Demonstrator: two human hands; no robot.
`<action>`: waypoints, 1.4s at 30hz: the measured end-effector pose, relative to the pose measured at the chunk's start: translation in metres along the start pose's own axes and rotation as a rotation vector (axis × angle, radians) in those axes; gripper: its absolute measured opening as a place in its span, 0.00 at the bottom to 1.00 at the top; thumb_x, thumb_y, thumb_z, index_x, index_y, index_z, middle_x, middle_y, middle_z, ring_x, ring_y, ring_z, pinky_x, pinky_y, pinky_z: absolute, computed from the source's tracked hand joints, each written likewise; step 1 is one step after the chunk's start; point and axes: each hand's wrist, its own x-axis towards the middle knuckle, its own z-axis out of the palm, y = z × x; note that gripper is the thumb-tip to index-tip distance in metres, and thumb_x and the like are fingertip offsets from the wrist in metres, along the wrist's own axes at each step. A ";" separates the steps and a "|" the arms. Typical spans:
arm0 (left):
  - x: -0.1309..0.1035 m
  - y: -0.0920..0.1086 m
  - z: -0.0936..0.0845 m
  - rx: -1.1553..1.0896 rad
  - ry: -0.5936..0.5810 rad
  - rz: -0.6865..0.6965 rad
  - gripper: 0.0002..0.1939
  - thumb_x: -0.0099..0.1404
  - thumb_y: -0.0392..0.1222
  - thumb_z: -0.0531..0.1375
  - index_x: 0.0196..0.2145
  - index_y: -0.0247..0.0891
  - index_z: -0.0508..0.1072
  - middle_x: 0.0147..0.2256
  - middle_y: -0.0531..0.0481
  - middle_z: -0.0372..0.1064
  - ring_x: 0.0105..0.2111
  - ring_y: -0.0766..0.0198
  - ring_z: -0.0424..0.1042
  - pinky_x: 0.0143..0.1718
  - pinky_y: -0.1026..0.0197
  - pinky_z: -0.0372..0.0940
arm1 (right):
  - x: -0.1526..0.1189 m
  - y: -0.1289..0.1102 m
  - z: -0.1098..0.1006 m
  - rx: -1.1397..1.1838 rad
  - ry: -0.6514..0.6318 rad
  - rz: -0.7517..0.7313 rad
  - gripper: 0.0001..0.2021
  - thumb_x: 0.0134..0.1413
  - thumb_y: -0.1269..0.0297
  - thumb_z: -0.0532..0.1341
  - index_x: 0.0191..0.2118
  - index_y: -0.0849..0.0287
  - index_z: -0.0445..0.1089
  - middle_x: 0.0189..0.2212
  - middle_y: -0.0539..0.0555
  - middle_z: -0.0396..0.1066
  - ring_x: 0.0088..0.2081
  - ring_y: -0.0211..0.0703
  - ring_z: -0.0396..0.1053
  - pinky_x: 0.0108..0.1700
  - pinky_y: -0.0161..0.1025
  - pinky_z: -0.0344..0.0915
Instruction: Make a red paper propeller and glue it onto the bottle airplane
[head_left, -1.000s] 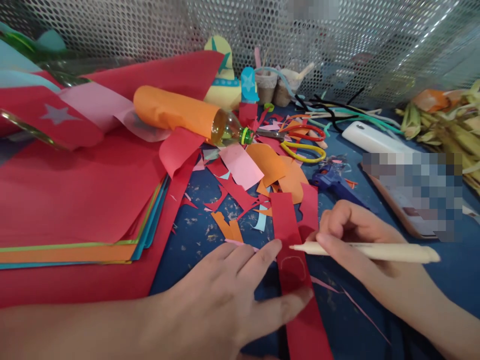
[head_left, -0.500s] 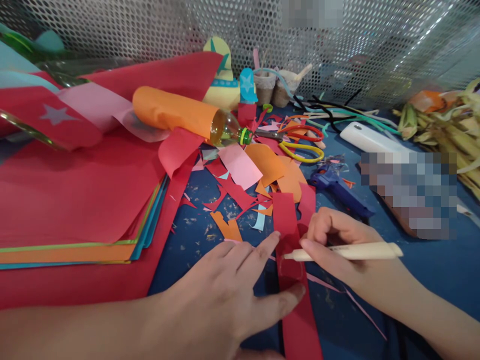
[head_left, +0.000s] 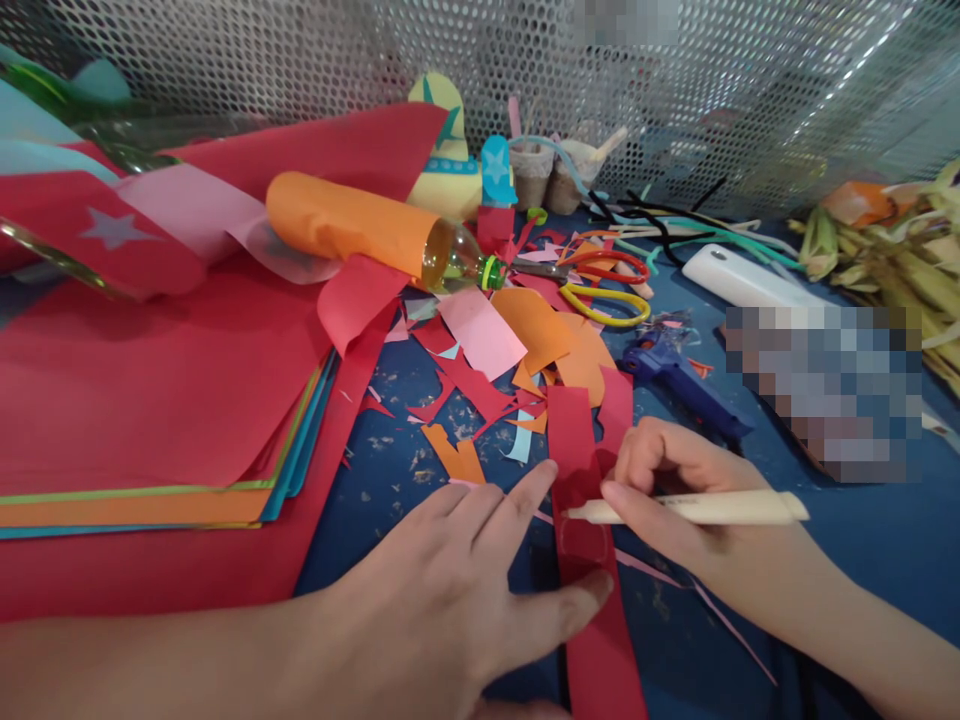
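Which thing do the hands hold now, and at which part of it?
The right hand holds a cream pen near its tip end, fingers pinching the barrel. The left hand holds nothing; it presses flat on the red paper strip.

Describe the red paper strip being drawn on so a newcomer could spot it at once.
On the blue table, look nearest the camera, between the two hands. The red paper strip runs lengthwise away from the viewer, pinned by the left hand. Unlike the scattered scraps, it is long, straight and carries a faint pen outline.
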 end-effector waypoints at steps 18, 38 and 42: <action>-0.002 0.001 0.000 0.006 0.004 -0.010 0.25 0.64 0.62 0.52 0.57 0.56 0.64 0.55 0.40 0.62 0.44 0.51 0.71 0.43 0.48 0.68 | 0.003 -0.002 0.000 -0.085 0.015 -0.059 0.09 0.57 0.68 0.58 0.28 0.55 0.59 0.21 0.43 0.59 0.21 0.30 0.58 0.21 0.28 0.55; -0.001 -0.001 0.001 -0.010 -0.004 0.007 0.25 0.65 0.60 0.51 0.58 0.55 0.63 0.55 0.39 0.61 0.46 0.49 0.69 0.45 0.47 0.67 | 0.002 0.000 -0.003 0.175 0.145 -0.070 0.09 0.65 0.57 0.51 0.35 0.51 0.62 0.18 0.44 0.61 0.25 0.39 0.69 0.31 0.34 0.67; 0.000 0.000 0.000 -0.013 -0.009 0.011 0.25 0.65 0.61 0.50 0.57 0.54 0.64 0.55 0.39 0.61 0.45 0.50 0.69 0.44 0.47 0.67 | 0.000 -0.003 -0.002 0.121 0.112 -0.011 0.03 0.60 0.65 0.57 0.34 0.52 0.62 0.21 0.45 0.63 0.25 0.37 0.68 0.26 0.31 0.63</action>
